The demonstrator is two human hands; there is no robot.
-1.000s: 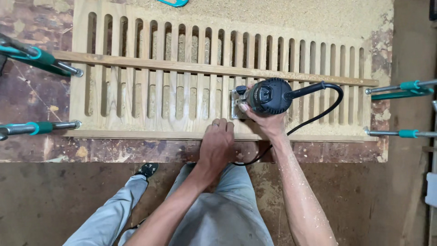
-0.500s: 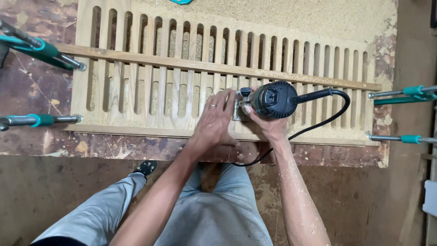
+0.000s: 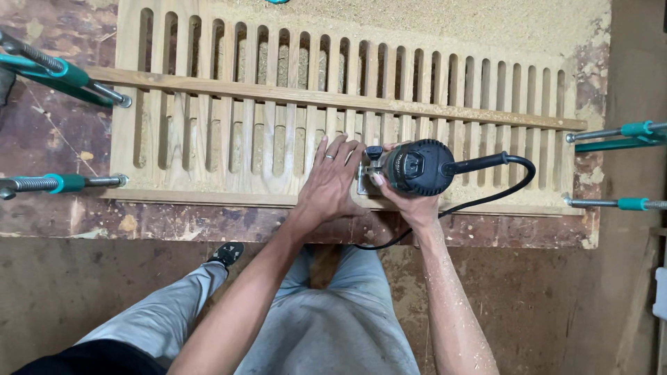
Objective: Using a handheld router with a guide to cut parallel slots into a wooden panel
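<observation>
Since 1 second ago the left hand (image 3: 332, 182) has slid up from the near edge of the slotted wooden panel (image 3: 208, 149) onto its face, and it now lies flat with fingers spread, a ring on 1 finger, just left of the router.

At the far left, 2 green-handled clamps (image 3: 52, 69) reach in from the side and press on the panel's left end. That panel lies across the tabletop (image 3: 42, 132) with its long axis running left to right; its many narrow slots run front to back, and several hold packed sawdust. A thin wooden strip (image 3: 278, 94) crosses the slots lengthwise, tilting slightly down toward the right.

The right hand (image 3: 410, 201) is clamped around the black router (image 3: 417, 167), which stands on the panel near its front edge, right of centre. A grey label sits on the router's round top; its print is too small to tell. Its black cord (image 3: 500, 187) leaves toward the right, then loops back under the tabletop's edge.

At the far right, 2 more green clamps (image 3: 625, 132) point inward at the panel's end.
</observation>
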